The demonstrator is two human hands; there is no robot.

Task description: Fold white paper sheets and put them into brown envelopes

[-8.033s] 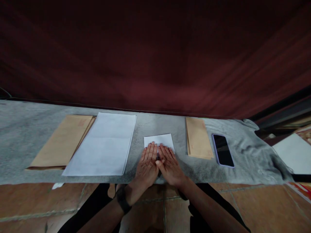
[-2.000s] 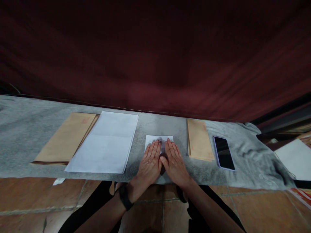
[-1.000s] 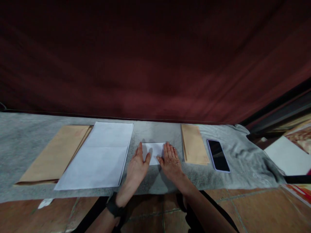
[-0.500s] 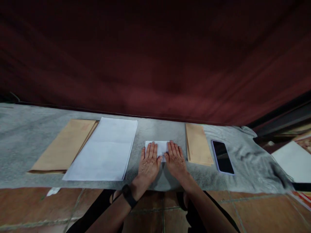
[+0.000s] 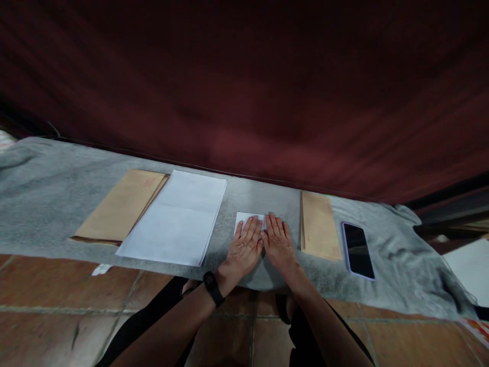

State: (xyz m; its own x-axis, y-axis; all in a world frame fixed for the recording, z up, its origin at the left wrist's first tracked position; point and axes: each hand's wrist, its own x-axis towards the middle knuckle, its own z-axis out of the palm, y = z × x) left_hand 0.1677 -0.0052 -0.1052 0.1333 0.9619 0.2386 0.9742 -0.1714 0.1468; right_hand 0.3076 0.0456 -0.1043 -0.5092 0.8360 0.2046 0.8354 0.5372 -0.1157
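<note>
A small folded white paper (image 5: 240, 218) lies on the grey cloth in front of me, mostly covered by my hands. My left hand (image 5: 246, 247) rests flat on it, palm down, fingers stretched out. Beside it my right hand (image 5: 278, 242) lies palm down at the paper's right side, its fingers straight and its thumb close to the left hand. Left of my hands is a stack of large white sheets (image 5: 178, 216). To their right are small brown envelopes (image 5: 321, 224).
Larger brown envelopes (image 5: 122, 206) lie partly under the white sheets. A phone (image 5: 358, 250) with a purple edge lies at the right on the grey cloth (image 5: 401, 265). A dark red curtain (image 5: 244, 102) hangs behind. Tiled floor (image 5: 46, 290) shows below.
My left hand has slid rightward over the paper, closing the gap to my right hand. The whole view has tilted somewhat.
</note>
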